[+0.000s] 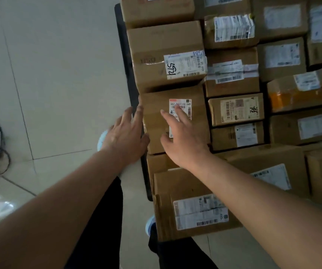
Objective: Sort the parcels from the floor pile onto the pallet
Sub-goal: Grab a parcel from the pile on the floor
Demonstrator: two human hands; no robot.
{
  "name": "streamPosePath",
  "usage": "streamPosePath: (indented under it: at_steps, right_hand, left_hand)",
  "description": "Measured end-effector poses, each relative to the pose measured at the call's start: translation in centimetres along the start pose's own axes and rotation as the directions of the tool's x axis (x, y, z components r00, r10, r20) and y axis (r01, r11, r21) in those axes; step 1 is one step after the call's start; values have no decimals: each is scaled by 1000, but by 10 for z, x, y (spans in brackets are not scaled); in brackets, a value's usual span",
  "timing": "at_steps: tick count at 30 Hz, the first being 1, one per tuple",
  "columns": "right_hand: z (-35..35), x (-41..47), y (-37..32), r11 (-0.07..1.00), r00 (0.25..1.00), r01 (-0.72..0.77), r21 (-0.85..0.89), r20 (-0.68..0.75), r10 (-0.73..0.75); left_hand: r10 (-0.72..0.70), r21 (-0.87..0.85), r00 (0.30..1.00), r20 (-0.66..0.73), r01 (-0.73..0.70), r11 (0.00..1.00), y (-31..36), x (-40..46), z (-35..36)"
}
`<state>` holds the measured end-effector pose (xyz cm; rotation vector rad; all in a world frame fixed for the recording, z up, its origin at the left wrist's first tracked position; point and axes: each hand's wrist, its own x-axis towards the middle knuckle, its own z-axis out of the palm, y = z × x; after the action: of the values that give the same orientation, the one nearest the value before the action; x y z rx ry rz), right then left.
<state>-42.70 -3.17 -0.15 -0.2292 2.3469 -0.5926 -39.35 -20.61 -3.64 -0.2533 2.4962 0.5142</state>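
A person is steadying a brown parcel (175, 121) at centre frame, in the outer row of boxes on the dark pallet (126, 61). The left hand (126, 136) is lying straight-fingered along its outer side, grasping nothing; the right hand (183, 140) is resting splayed on the top label. The parcel is sitting at the pallet's edge, so a sideways push could tip it onto the tiled floor (49, 74) at left, where open room is lying.

Matt brown cardboard boxes (167, 55) with glossy tape and paper labels (185, 65); floor tiles (49, 74) look polished, perhaps ceramic.
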Motion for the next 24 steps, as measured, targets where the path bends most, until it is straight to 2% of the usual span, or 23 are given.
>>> streamPosePath:
  at_steps: [4, 6, 8, 11, 16, 20, 24]
  right_hand:
    - [24, 36, 12, 997, 1000, -31, -66, -7, 31]
    - [35, 49, 16, 994, 998, -49, -95, 21, 51]
    - [43, 56, 21, 989, 996, -65, -136, 47, 72]
    - [50, 61, 27, 973, 996, -71, -220, 35, 80]
    - [52, 59, 28, 963, 996, -78, -257, 22, 86]
    - [50, 60, 27, 963, 996, -86, -255, 14, 92]
    - [48, 59, 25, 960, 996, -83, -266, 12, 89]
  left_hand:
    - [-13, -134, 999, 44, 19, 991, -16, 36, 30]
    - [-101, -242, 993, 68, 114, 964, -24, 48, 44]
    - [-171, -383, 977, 127, 207, 900, -27, 56, 55]
    - [-170, -554, 963, 209, 259, 791, -27, 63, 65]
    - [-127, -639, 970, 208, 233, 733, -21, 63, 71]
    - [-96, -652, 974, 204, 208, 729, -21, 64, 71]
    - [-110, -680, 968, 226, 237, 694, -22, 63, 71]
